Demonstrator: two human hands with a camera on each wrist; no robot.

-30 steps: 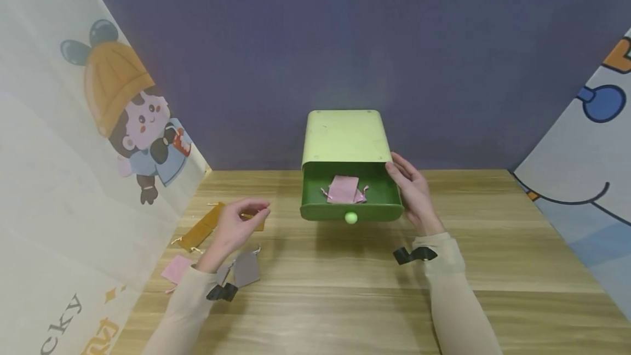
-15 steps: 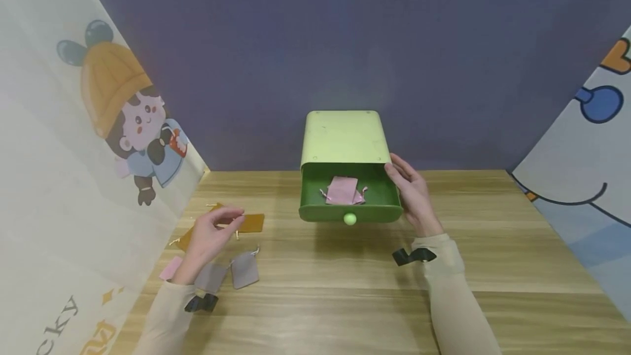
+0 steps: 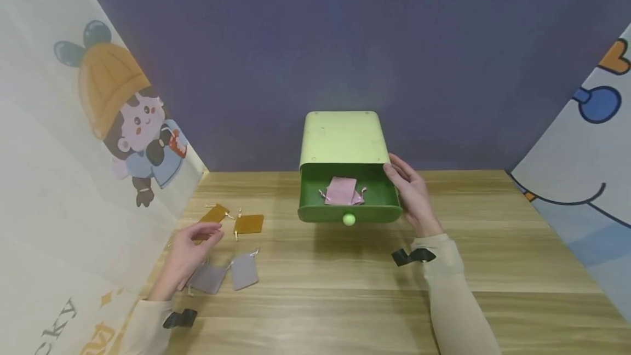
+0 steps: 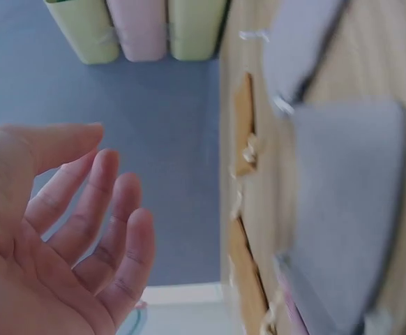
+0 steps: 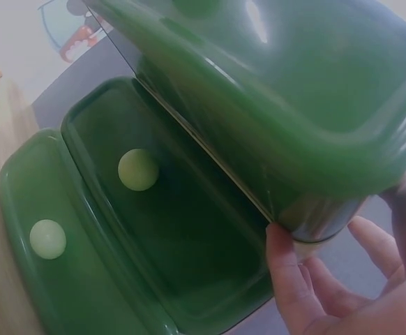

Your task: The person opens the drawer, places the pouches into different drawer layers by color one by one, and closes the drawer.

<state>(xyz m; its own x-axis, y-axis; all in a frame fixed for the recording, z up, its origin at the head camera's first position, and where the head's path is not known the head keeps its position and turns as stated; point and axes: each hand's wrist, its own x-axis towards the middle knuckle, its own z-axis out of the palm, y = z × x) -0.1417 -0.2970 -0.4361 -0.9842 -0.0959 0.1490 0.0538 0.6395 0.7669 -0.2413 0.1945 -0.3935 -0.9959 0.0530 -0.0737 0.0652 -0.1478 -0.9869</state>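
My left hand (image 3: 186, 253) hovers over the left side of the table with bent, relaxed fingers and nothing in them. Below and around it lie small drawstring pouches: mustard ones (image 3: 248, 223) behind, grey ones (image 3: 244, 271) in front, and a pink one mostly hidden under the wrist. My right hand (image 3: 416, 199) touches the right side of a small drawer cabinet (image 3: 345, 138), thumb at its front edge, fingertips (image 5: 280, 241) at a lower corner. The cabinet's top drawer (image 3: 322, 212) is pulled out, holding pink pouches (image 3: 341, 190) that overlap.
Beneath the pulled-out drawer, two closed green drawers show round knobs (image 5: 139, 169) in the right wrist view. The cabinet stands at the back of the wooden table (image 3: 315, 300), near a blue-grey wall (image 3: 315, 43). A cartoon-printed panel (image 3: 143, 108) borders the left.
My left hand has moved left and toward me, away from the cabinet, uncovering mustard and grey pouches and covering the pink one. The right hand stays at the cabinet's side.
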